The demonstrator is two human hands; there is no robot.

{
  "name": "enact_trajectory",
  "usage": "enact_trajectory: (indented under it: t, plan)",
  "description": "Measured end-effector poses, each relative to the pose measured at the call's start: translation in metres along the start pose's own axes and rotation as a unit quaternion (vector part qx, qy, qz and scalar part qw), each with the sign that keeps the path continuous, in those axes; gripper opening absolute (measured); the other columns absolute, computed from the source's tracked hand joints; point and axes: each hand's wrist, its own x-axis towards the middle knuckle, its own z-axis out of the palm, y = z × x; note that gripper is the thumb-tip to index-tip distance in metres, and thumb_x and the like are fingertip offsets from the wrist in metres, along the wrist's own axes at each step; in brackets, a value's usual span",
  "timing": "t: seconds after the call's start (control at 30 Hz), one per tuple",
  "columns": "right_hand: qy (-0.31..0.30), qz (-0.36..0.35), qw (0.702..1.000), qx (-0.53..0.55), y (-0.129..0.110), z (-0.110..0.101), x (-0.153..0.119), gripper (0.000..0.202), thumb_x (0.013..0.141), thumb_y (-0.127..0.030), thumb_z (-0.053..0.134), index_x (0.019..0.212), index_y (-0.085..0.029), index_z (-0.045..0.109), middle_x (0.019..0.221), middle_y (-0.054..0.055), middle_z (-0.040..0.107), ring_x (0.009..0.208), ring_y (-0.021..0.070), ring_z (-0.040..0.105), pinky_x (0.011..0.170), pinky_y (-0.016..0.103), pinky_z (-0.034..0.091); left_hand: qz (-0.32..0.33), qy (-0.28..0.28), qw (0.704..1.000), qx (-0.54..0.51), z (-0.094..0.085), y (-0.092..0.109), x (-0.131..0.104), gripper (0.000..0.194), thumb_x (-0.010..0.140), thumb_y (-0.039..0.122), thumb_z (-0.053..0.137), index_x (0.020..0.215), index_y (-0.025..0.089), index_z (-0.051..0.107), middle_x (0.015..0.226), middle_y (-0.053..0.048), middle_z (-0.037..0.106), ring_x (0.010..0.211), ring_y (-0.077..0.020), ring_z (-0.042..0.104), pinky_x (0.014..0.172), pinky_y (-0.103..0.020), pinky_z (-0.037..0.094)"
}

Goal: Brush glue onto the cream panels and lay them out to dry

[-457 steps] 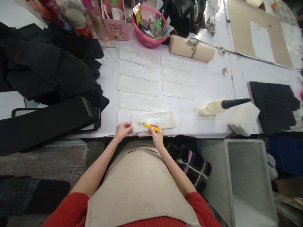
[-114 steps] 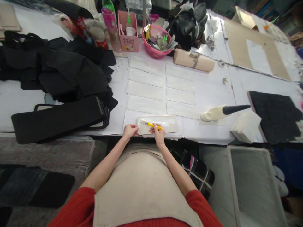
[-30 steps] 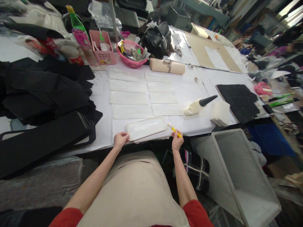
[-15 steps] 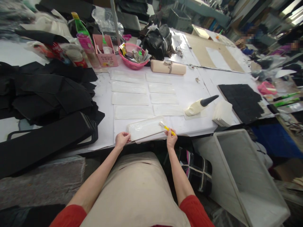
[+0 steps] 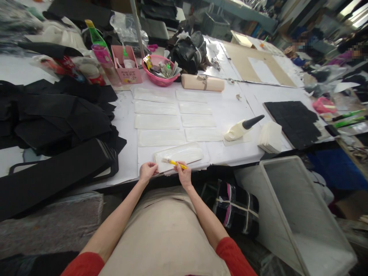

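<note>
My right hand (image 5: pixel 184 174) is closed round the yellow handle of a small brush (image 5: pixel 176 164). The bristles rest on the left part of a white rectangular panel (image 5: pixel 186 151), whose surface looks wet and streaky. With fingers pinched, my left hand (image 5: pixel 148 171) holds the panel's near left corner at the table edge. Beyond it, several similar white panels (image 5: pixel 161 138) lie flat in two columns. To the right stands a cream bottle with a long dark nozzle (image 5: pixel 238 129), tilted on a small pale sheet.
Black fabric pieces (image 5: pixel 51 111) are heaped at the left. A pink basin (image 5: pixel 161 78) of small items, a pink box (image 5: pixel 128 73) and a beige roll (image 5: pixel 202 82) stand farther back. Right are a white stack (image 5: pixel 270 137), a black sheet (image 5: pixel 293 124) and a large grey bin (image 5: pixel 287 214) below.
My right hand has swept the brush leftward across the white panel, from its right end to its left part. My left hand stays at the panel's corner.
</note>
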Motion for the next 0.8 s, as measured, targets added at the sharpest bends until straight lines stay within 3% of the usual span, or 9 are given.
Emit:
enact_trajectory:
  t: [0.2,0.27,0.33,0.5,0.7,0.8]
  plan:
    - [0.252,-0.022,0.967,-0.020,-0.001,-0.084,0.050,0.041,0.083,-0.052,0.057,0.097,-0.014,0.062,0.070,0.003,0.068,0.064,0.0181,0.069,0.066,0.033,0.058,0.006,0.002,1.000,0.003,0.000,-0.001,-0.001,0.024,0.059,0.034,0.065,0.073,0.016,0.063,0.053,-0.002,0.064,0.052,-0.0191,0.066,0.048,-0.025,0.050]
    - [0.301,-0.032,0.952,-0.039,-0.004,-0.095,0.056,0.041,0.082,-0.053,0.056,0.097,-0.015,0.062,0.071,0.002,0.068,0.065,0.0178,0.069,0.067,0.032,0.058,0.005,0.002,1.000,0.005,0.000,0.000,-0.001,0.024,0.059,0.035,0.065,0.073,0.016,0.062,0.053,-0.002,0.064,0.053,-0.0193,0.066,0.047,-0.025,0.050]
    - [0.302,-0.042,0.951,-0.047,-0.005,-0.089,0.055,0.040,0.084,-0.053,0.055,0.098,-0.015,0.061,0.073,0.003,0.069,0.067,0.0174,0.070,0.069,0.032,0.059,0.003,-0.001,1.000,0.007,-0.001,0.000,-0.001,0.024,0.059,0.035,0.065,0.073,0.016,0.062,0.052,-0.001,0.063,0.053,-0.0195,0.066,0.047,-0.025,0.050]
    - [0.193,-0.039,0.980,-0.030,-0.003,-0.055,0.052,0.042,0.085,-0.055,0.054,0.098,-0.016,0.063,0.075,0.003,0.069,0.069,0.0173,0.071,0.069,0.032,0.059,0.000,0.002,1.000,0.008,-0.001,0.003,-0.003,0.021,0.059,0.032,0.065,0.072,0.016,0.063,0.054,-0.002,0.065,0.053,-0.0191,0.066,0.048,-0.025,0.051]
    - [0.314,-0.030,0.946,-0.076,-0.004,-0.090,0.069,0.051,0.086,-0.060,0.044,0.101,-0.014,0.061,0.076,0.005,0.069,0.066,0.0171,0.069,0.068,0.032,0.059,0.000,0.002,1.000,0.007,0.000,0.005,-0.004,0.020,0.059,0.031,0.064,0.071,0.016,0.063,0.052,-0.002,0.064,0.052,-0.0189,0.065,0.047,-0.025,0.050]
    - [0.321,-0.048,0.943,-0.077,-0.006,-0.094,0.067,0.049,0.086,-0.059,0.047,0.102,-0.014,0.061,0.078,0.005,0.069,0.069,0.0173,0.070,0.070,0.033,0.059,0.001,-0.001,1.000,0.007,0.000,0.003,-0.003,0.020,0.059,0.030,0.064,0.071,0.015,0.063,0.051,-0.001,0.063,0.051,-0.0185,0.065,0.047,-0.025,0.050]
